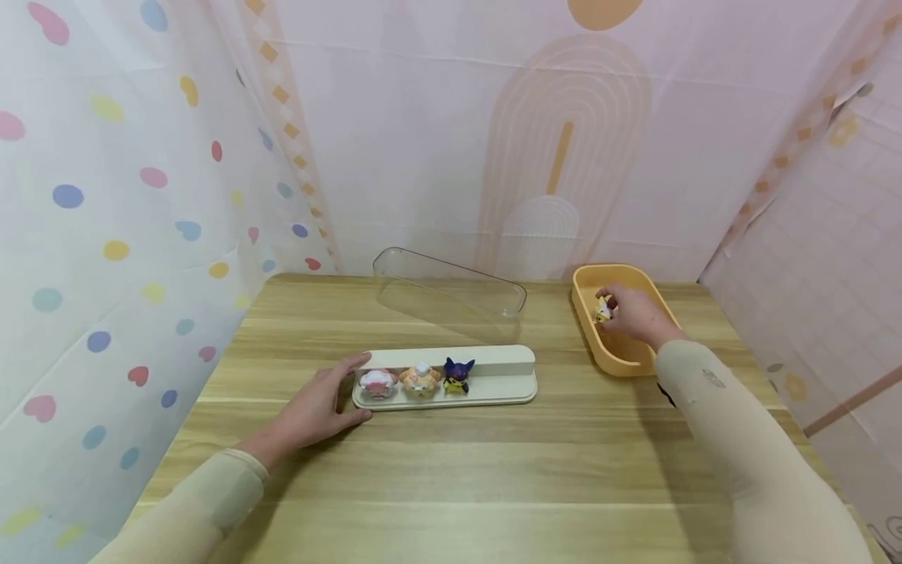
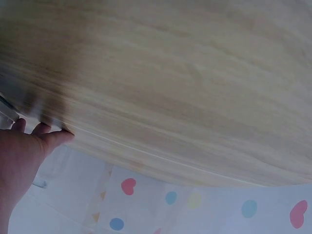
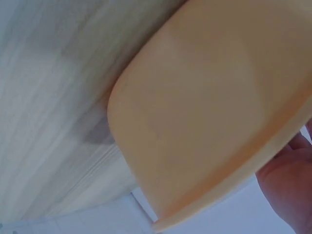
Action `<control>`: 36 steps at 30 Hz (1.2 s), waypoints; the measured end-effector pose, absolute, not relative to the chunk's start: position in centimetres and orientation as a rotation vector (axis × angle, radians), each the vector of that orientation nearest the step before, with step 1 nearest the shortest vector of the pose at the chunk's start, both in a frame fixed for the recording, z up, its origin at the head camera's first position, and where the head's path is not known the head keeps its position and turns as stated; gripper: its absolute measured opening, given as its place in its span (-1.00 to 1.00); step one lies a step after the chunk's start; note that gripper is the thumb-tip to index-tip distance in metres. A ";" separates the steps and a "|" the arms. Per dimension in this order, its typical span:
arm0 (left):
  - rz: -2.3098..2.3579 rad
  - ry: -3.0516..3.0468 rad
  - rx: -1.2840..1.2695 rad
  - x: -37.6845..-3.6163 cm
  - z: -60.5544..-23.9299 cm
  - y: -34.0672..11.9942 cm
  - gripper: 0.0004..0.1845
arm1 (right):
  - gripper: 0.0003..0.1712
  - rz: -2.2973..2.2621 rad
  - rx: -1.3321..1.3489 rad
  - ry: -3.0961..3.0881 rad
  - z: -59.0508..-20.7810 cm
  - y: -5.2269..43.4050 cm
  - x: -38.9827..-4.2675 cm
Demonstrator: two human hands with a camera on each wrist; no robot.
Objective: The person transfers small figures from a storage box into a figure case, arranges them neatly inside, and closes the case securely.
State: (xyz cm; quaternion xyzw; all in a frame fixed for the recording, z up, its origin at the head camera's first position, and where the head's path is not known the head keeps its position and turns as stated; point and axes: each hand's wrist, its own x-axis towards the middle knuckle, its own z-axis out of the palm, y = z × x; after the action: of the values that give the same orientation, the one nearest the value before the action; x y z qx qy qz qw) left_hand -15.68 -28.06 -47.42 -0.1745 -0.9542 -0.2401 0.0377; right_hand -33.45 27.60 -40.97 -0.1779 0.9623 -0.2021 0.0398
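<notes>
The right hand [image 1: 634, 313] reached into the orange tub [image 1: 620, 362], pinching a small figure [image 1: 602, 310]. The tray [image 1: 493, 389], long axis left to right, lay well left of it. The left hand [image 1: 317, 407] rested spread against the tray's left end.

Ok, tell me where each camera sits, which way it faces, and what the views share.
Head: worn high, facing forward and down at the wooden table; shows both sleeved arms, left hand against the cream oblong tray, right hand in the orange plastic tub.
Left wrist: low, across the table; shows the left hand's fingers.
Right wrist: close beside the tub's wall; shows a hand edge.
Shared: head and right wrist both see the tub.
</notes>
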 end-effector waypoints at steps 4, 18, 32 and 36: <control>-0.732 -2.928 -0.541 -15.7 -47.5 -27.9 -0.01 | -0.29 -0.681 -0.527 2.995 -40.7 27.8 -32.6; -0.746 -2.939 -0.524 -15.5 -47.2 -28.1 0.00 | -0.29 -0.850 -0.819 3.038 -34.9 24.8 -27.0; -0.756 -2.940 -0.527 -15.3 -47.6 -28.1 0.00 | -0.34 -0.720 -1.213 2.897 -38.0 14.6 -23.1; -0.749 -2.939 -0.514 -15.2 -47.7 -28.1 0.01 | -0.33 -0.582 -1.292 2.910 -39.4 13.2 -22.9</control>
State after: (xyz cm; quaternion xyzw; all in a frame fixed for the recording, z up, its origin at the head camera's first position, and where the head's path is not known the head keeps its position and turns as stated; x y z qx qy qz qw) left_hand -15.18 -28.07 -47.68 -0.1671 -0.9548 -0.2435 0.0328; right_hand -22.94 13.20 -39.37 -0.3986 0.8981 -0.1796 -0.0474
